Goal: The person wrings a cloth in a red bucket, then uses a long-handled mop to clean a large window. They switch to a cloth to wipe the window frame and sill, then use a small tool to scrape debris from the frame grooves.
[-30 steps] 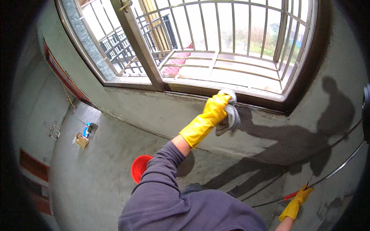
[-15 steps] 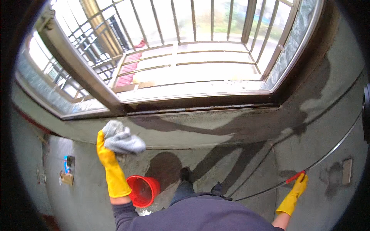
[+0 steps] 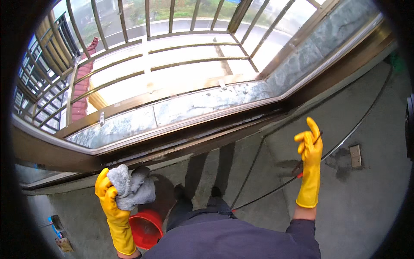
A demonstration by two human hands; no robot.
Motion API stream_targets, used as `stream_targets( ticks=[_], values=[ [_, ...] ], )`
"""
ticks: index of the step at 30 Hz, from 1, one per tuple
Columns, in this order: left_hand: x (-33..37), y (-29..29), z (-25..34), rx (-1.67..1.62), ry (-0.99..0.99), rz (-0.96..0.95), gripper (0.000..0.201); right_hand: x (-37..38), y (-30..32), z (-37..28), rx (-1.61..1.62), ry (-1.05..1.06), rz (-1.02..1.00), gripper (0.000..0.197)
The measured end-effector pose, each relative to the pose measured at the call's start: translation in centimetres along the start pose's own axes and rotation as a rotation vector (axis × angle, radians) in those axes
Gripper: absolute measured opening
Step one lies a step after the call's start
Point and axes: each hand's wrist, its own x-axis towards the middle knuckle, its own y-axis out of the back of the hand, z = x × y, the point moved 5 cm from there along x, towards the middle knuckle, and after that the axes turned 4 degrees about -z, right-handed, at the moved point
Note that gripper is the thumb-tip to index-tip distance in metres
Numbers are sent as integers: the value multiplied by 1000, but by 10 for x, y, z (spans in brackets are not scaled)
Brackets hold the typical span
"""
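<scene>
My left hand point(image 3: 108, 187), in a yellow rubber glove, is closed round a bunched grey cloth point(image 3: 133, 190). It is just below the near edge of the window frame point(image 3: 185, 144), above a red bucket point(image 3: 146, 228). Also gloved in yellow, my right hand point(image 3: 310, 144) is raised on the right with the index finger stretched up and the others partly bent. Nothing is plainly held in it. A thin dark strip shows beside its fingers; I cannot tell what it is. Behind the right wrist runs a long dark hose or cable point(image 3: 276, 188) with a red part.
Metal bars point(image 3: 146, 19) stand outside the window, beyond a marbled tile sill point(image 3: 185, 110). A pale rectangular plate point(image 3: 356, 156) is at the right. Blue and brown items point(image 3: 58, 233) lie at the lower left.
My view has turned rightward. My right hand has risen away from the red part of the hose or cable, its index finger now extended. The left still grips the grey cloth, now nearer the window frame.
</scene>
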Motion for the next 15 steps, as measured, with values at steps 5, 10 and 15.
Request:
stream_targets(
  ticks=[5,10,15],
  values=[
    [14,-34,22,304,-162,-78,14,64,-45,-23,-229,60,132,55],
    [20,-65,21,275,25,-8,14,96,-50,0,-178,-167,246,59],
    [18,-74,7,157,85,123,11,113,-48,22,108,-68,315,53]
  ],
)
